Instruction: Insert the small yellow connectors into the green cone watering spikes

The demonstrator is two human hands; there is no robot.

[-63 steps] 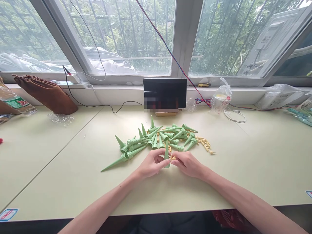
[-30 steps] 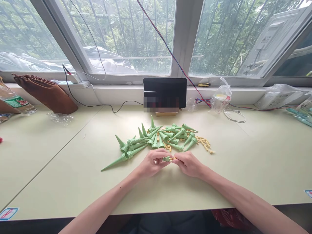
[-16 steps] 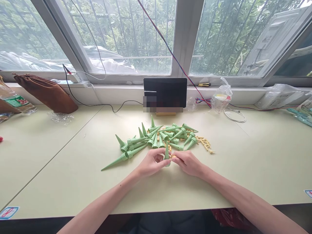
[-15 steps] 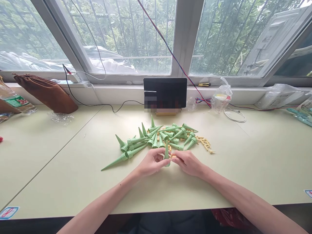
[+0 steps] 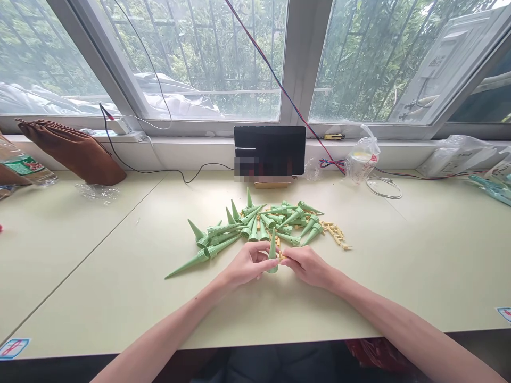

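My left hand [image 5: 250, 264] is closed on a green plastic cone spike [image 5: 272, 250], which stands point up between thumb and fingers. From the right, my right hand [image 5: 307, 264] pinches a small yellow plastic piece [image 5: 281, 257] against the side of that spike. The fingertips partly hide the piece, so I cannot tell how far it sits in the spike. Just beyond both hands lies a pile of similar green spikes [image 5: 295, 217], several of them upright. More small yellow pieces [image 5: 334, 234] are scattered at the pile's right end and among the spikes.
A black-screened tablet [image 5: 270, 151] stands behind the pile. Along the window side are a brown bag [image 5: 75, 154], a plastic bottle [image 5: 27, 166], a bagged cup [image 5: 362, 158] and a coiled white cable [image 5: 384, 189]. A dark cable [image 5: 159, 171] runs to the tablet.
Both hands keep nearly the same place and grip. The yellow piece stays at the spike's side; the whole view has shifted very slightly.
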